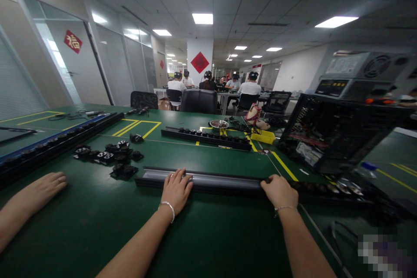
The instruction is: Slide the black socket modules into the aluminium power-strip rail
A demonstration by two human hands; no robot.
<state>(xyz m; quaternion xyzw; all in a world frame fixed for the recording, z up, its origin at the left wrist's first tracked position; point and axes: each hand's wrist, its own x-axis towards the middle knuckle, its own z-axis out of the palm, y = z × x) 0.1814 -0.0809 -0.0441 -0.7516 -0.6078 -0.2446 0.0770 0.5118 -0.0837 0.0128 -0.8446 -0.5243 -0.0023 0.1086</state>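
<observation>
A long black channel-shaped bar (pixel 224 183) lies across the green table in front of me. My left hand (pixel 177 189) rests on its left part, fingers spread over the near wall and into the groove. At the bar's right part, my right hand (pixel 280 191) has its fingers curled and pinched at the groove; a small dark piece seems to be between thumb and finger, too hidden to name. Right of that hand, the row continues with several small black parts (pixel 332 189). A pile of small black parts (pixel 120 156) lies beyond the bar's left end.
Another person's hand (pixel 45 186) lies on the table at the left, near a long black-and-blue rail (pixel 61 139). Farther back are a second black bar (pixel 205 138), a metal dish (pixel 219 124) and a yellow tray (pixel 263 137). An open computer case (pixel 329 134) stands at the right.
</observation>
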